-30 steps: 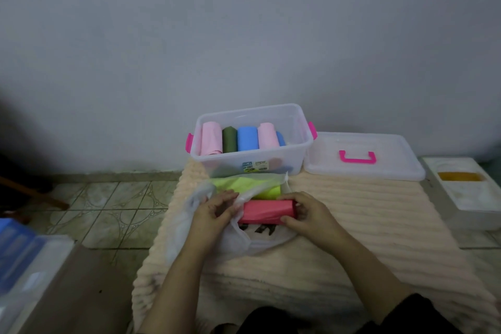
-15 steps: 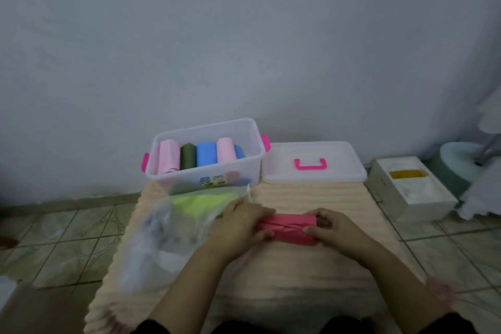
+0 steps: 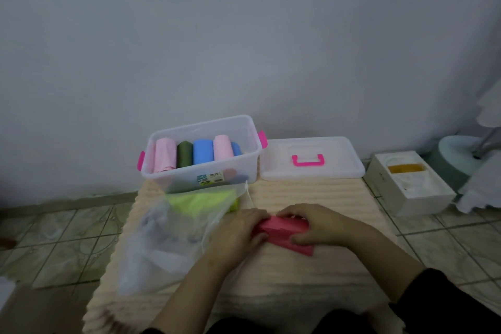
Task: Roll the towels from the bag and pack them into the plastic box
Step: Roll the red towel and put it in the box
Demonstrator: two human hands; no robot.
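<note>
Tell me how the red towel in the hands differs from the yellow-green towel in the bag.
The red towel lies out on the cream mat, gripped by the left hand and right hand; the yellow-green towel sits inside the clear bag, untouched. The red one is in plain sight, the yellow-green one veiled by plastic. Neither is in the plastic box yet.
</note>
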